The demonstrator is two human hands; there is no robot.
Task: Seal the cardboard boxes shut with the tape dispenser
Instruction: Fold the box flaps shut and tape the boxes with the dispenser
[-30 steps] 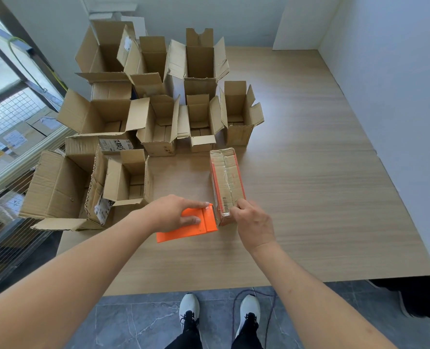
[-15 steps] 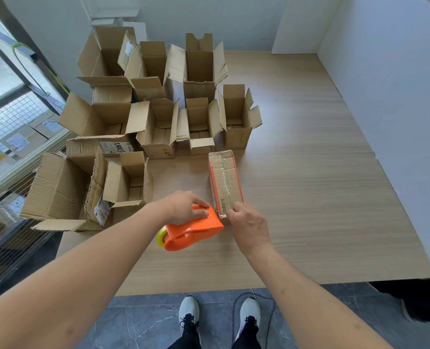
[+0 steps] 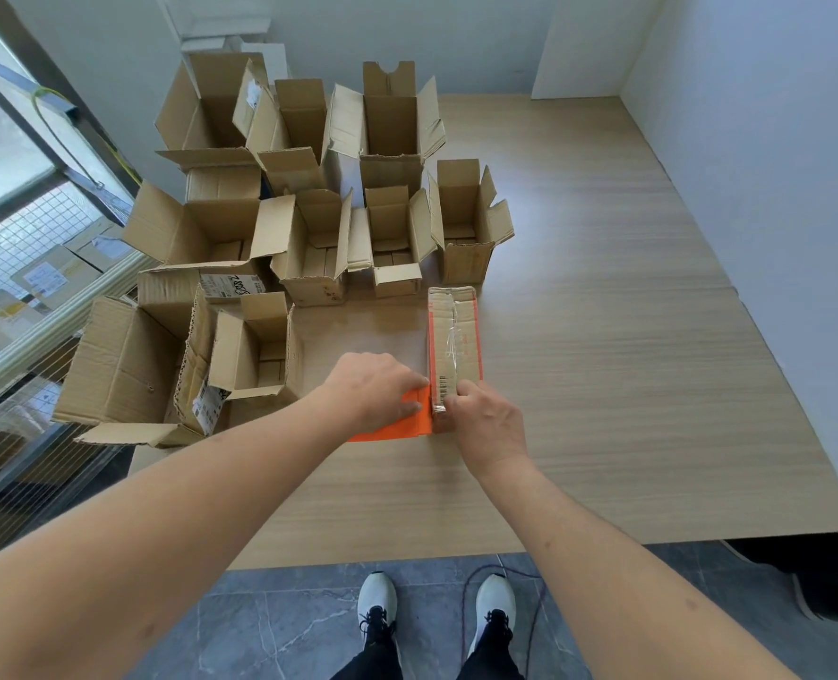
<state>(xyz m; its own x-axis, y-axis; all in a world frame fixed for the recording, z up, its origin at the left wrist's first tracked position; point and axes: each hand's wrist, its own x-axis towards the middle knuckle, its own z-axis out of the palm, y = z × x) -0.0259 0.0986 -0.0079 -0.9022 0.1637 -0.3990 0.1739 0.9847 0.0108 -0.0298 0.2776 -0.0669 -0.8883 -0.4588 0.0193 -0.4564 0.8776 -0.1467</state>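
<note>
A small closed cardboard box (image 3: 456, 336) with orange edges and clear tape along its top seam lies on the wooden table (image 3: 603, 385). My left hand (image 3: 373, 390) grips the orange tape dispenser (image 3: 407, 419), pressed flat against the box's near left corner. My right hand (image 3: 485, 424) presses on the near end of the box, fingertips at the tape end by a barcode label. Several open cardboard boxes (image 3: 392, 238) stand behind and to the left.
Open boxes crowd the table's left and far side, the nearest one (image 3: 255, 350) just left of my left hand. A white wall (image 3: 775, 188) borders the right. A window with wire mesh (image 3: 29, 247) is at left. My shoes (image 3: 378, 601) stand on grey floor below the table edge.
The dispenser had tipped up, showing its tape roll, and now lies flat against the box's near corner again. My right hand stays on the box's near end.
</note>
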